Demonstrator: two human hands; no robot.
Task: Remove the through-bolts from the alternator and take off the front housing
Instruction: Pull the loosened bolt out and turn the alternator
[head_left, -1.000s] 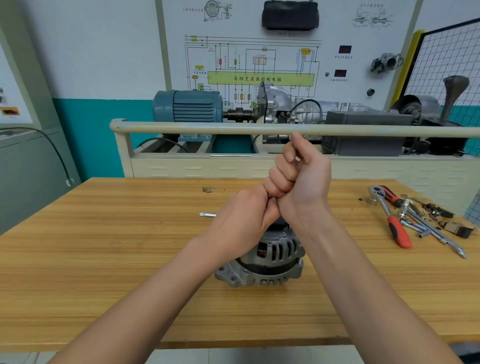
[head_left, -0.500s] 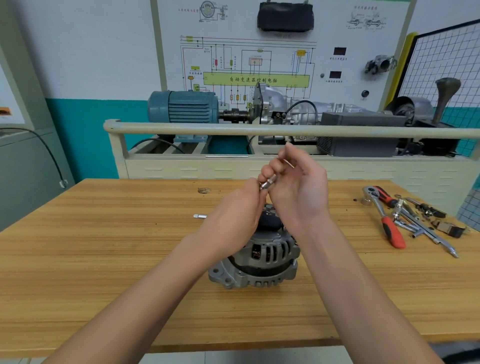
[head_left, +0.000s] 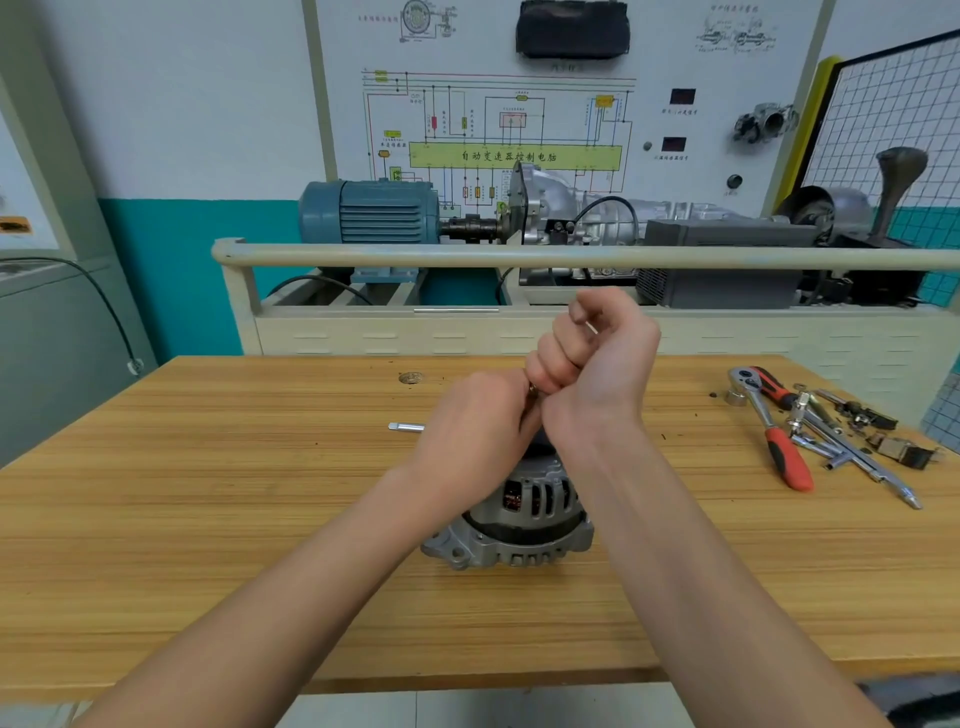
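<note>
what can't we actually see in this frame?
Head view only:
- Top of the alternator: covered by both hands, so remaining through-bolts cannot be counted.
- Metal piece between left hand and right hand: only glints show; fingers hide it.
- Small parts beside the ratchet: too small to identify.

Silver-grey alternator, striped tan wooden table, red-and-black-handled ratchet.

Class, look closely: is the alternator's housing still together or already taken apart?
Still together: the alternator stands as one unit on the bench, no half lifted off.
</note>
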